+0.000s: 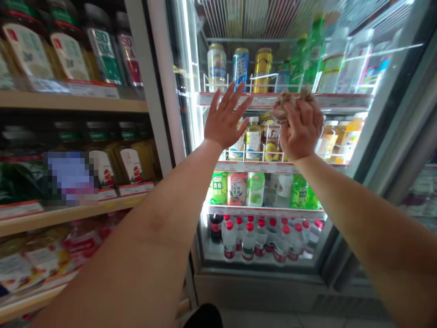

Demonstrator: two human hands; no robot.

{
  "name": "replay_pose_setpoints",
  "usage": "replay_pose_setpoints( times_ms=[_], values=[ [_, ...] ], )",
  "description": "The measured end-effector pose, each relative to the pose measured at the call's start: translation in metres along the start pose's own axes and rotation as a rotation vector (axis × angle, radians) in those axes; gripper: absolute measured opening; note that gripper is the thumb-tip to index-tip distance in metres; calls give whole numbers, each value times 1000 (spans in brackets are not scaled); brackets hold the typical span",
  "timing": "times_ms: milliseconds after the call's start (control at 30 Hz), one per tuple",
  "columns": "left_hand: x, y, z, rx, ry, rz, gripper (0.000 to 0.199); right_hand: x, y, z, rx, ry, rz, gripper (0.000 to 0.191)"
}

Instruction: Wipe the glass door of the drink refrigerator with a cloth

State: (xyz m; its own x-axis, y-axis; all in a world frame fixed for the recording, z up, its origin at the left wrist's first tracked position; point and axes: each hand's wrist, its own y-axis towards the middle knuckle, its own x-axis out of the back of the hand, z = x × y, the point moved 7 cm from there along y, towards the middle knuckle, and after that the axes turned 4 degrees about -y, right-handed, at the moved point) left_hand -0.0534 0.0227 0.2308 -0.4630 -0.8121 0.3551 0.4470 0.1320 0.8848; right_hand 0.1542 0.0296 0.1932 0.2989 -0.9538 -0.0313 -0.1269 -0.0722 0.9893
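Observation:
My left hand point(225, 118) is raised with its fingers spread, in front of the lit drinks fridge and beside the red-and-white edge strip of its upper shelf point(341, 100). Nothing is held in it. Bunched in my right hand point(302, 125) is a crumpled brownish cloth point(285, 102), which shows above and to the left of the fingers, over the same shelf strip. Behind my hands stand a white can point(216, 68), a blue can point(241, 64) and a gold can point(262, 68). Whether either hand touches a surface is hard to tell.
Shelves point(85, 101) with bottles run along the left side. Lower in the fridge are green and pink drinks point(236, 189) and several red-capped bottles point(249, 239). The fridge's metal frame point(370, 150) slants down the right. A dark shoe or knee point(204, 315) shows at the bottom.

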Motion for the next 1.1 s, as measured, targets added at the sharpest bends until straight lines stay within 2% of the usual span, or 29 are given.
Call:
replay_pose_setpoints(
  times_ms=[100, 200, 267, 400, 467, 533, 667, 767, 833, 933, 1000, 1033, 1100],
  values=[
    [1, 0, -1, -2, 16, -3, 67, -2, -6, 19, 197, 26, 139, 54],
    [0, 0, -1, -2, 29, -4, 64, -5, -8, 24, 258, 42, 197, 55],
    [-1, 0, 0, -7, 32, -4, 63, -5, -5, 16, 175, 31, 151, 55],
    [-2, 1, 1, -12, 46, -12, 60, 0, -1, -11, -135, -37, -47, 54],
    [-2, 1, 1, -18, 51, -18, 59, 3, -2, -12, -158, -54, -102, 52],
    [-2, 1, 1, -23, 53, -20, 60, 4, -3, -3, -59, -46, -91, 51],
    [-2, 0, 1, -17, 76, -12, 60, 1, -9, 20, 193, -17, 76, 54],
    [-2, 0, 1, -22, 82, -16, 59, -2, -12, 26, 283, 0, 119, 55],
    [-2, 0, 1, -27, 72, -22, 59, -3, -10, 18, 201, 1, 66, 55],
    [-2, 0, 1, -23, 65, -18, 60, 5, -7, -9, -90, -39, -183, 55],
    [-2, 0, 1, -19, 75, -11, 59, 10, -10, -18, -197, -59, -306, 53],
    [-2, 0, 1, -17, 83, -8, 59, 11, -10, -17, -195, -63, -321, 52],
    [-2, 0, 0, -11, 100, 2, 59, 10, -9, -7, -75, -63, -265, 51]
  ],
)
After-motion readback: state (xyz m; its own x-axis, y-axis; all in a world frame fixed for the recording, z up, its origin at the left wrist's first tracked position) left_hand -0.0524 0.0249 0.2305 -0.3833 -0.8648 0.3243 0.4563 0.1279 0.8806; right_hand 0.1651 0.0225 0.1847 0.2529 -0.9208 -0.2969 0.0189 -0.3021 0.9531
